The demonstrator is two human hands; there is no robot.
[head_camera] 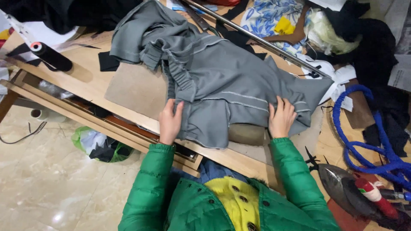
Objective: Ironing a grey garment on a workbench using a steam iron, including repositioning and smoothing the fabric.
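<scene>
Soft grey garment [214, 85], pale-stitched seams, rumpled over padded block on wooden desk [90, 81]. Left hand [170, 122] flat on hem, grip open, fingers spread. Right hand [281, 119] likewise, pressing cloth, grasping nothing.

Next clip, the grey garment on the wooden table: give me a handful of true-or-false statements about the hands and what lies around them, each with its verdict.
1. Both hands rest flat on the grey garment. True: left hand, right hand.
2. The right hand holds the iron. False: the iron sits untouched on the table, beside the right sleeve.
3. A blue cord lies coiled right of the garment. True.
4. The black thread spool stands on the garment. False: it lies on the table's far left, apart from it.
</scene>
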